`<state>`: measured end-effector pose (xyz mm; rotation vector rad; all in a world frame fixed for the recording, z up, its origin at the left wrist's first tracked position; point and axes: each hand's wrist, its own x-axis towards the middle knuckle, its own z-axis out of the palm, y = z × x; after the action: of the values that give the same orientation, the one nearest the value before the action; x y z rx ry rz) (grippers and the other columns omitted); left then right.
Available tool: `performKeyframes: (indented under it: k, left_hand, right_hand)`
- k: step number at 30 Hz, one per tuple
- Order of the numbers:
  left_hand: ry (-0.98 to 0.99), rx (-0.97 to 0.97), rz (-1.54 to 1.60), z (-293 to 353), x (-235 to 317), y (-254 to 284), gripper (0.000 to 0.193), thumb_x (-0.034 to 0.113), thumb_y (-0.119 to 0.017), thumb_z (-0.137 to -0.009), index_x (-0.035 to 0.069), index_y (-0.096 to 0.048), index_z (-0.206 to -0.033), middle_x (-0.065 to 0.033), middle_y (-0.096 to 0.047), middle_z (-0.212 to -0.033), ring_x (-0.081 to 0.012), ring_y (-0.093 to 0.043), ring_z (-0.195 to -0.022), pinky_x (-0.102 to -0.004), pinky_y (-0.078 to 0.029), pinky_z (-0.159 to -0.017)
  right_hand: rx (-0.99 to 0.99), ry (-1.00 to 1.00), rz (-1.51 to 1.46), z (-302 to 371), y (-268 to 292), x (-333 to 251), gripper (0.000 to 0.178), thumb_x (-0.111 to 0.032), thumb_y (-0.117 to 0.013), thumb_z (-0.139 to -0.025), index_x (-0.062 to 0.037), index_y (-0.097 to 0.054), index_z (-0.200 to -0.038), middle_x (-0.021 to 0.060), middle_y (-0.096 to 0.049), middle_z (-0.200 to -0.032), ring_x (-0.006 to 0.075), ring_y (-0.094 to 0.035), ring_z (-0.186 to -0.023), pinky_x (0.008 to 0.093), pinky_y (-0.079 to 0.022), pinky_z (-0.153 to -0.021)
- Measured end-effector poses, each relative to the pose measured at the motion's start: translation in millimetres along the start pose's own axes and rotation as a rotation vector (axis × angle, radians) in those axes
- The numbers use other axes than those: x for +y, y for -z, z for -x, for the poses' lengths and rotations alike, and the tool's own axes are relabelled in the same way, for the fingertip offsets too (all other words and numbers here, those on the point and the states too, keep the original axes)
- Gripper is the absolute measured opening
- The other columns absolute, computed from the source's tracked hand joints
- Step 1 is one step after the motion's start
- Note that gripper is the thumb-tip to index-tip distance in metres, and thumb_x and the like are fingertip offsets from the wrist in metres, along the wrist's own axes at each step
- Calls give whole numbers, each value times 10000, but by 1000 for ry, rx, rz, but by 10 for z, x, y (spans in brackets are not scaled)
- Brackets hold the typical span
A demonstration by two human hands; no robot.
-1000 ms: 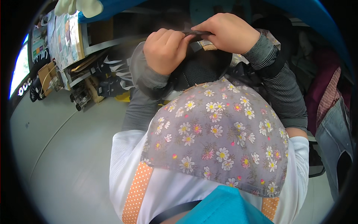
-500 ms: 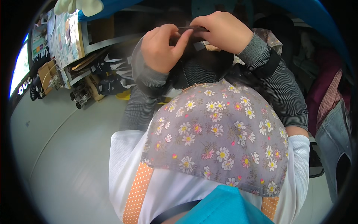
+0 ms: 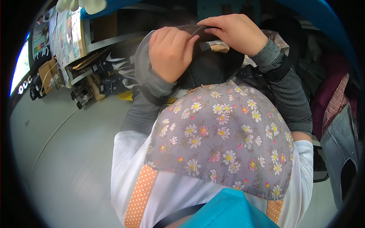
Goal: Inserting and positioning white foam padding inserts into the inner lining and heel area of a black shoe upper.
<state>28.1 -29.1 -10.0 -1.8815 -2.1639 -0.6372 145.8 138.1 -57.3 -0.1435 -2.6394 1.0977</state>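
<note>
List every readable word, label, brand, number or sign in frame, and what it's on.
None legible.
Printed sheets, upper left: print too small to read.
Bright panel, far left edge: washed out, nothing readable.
Flowered apron: no lettering visible.
Dark piece in the right hand: no lettering visible.

Beyond the floral apron [image 3: 224,140], the left hand [image 3: 170,55] now has its thumb clear of the right hand's [image 3: 241,35] fingers. More dark material [image 3: 205,37] shows between them.

Both hands [image 3: 169,54] hold thin dark material [image 3: 207,37] beyond a flowered apron [image 3: 220,146]
</note>
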Motion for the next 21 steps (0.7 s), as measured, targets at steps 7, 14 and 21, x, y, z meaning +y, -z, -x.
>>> performKeyframes:
  k: [7, 14, 21]
  left_hand:
    - [108, 6, 25, 59, -10, 10, 203, 99, -797, -722, 29, -606, -715, -64, -591, -675, -225, -571, -594, -301, -436, -532]
    - [125, -9, 63, 77, -1, 18, 189, 105, -800, -730, 30, -627, -744, -58, -595, -680, -200, -561, -571, -291, -431, -509]
    - [29, -11, 62, 83, -72, -10, 178, 87, -799, -715, 29, -638, -762, -64, -603, -684, -207, -574, -591, -284, -445, -527]
  right_hand:
    - [-50, -2, -69, 22, 9, 15, 223, -192, -632, -896, -98, -691, -1090, 120, -698, -886, 282, -668, -748, 319, -531, -681]
    - [-42, 6, -108, 57, 7, 39, 200, -167, -627, -895, -81, -693, -1063, 131, -692, -863, 290, -662, -729, 321, -521, -666]
    - [-128, 41, 12, -34, 61, -81, 227, -119, -623, -871, -102, -694, -1086, 134, -695, -892, 294, -667, -775, 336, -532, -694]
